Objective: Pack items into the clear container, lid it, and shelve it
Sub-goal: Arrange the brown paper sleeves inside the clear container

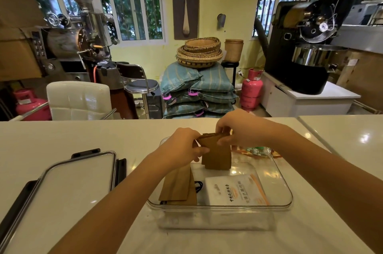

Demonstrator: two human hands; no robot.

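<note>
A clear plastic container (279, 183) stands on the white counter in front of me. Inside it lie a flat stack of brown paper bags (179, 187) on the left, a white packet with orange print (236, 190) on the right, and a black cord between them. My left hand (182, 148) and my right hand (236, 129) both grip the top edge of another bundle of brown paper bags (217, 154), held upright over the container's far half. A colourful wrapped item (257, 151) lies at the container's far right corner.
The container's lid (78, 172), clear with black clasps, lies on the counter to the left. Beyond the counter edge are a white chair (78, 100), stacked sacks with baskets (199, 87), pink gas cylinders and coffee roasting machines.
</note>
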